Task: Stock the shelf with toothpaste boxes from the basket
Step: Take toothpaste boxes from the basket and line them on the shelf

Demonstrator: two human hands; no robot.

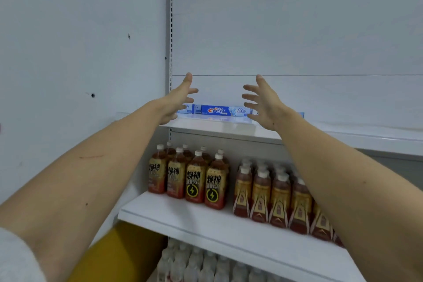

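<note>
A blue Crest toothpaste box (225, 110) lies lengthwise on the upper white shelf (229, 129), behind a clear front lip. More blue boxes (193, 109) lie to its left, partly hidden by my left hand. My left hand (179, 101) hovers at the box's left end, fingers spread, holding nothing. At the box's right end my right hand (263, 104) is also spread and empty. A blue edge (301, 114) shows behind my right wrist. The basket is not clearly in view.
Brown energy-drink bottles (196, 178) and shrink-wrapped bottle packs (274, 194) fill the middle shelf (206, 220). Clear water bottles (206, 263) stand on the lowest level. A yellow object (119, 252) sits at the lower left. A white wall panel (80, 52) borders the shelving on the left.
</note>
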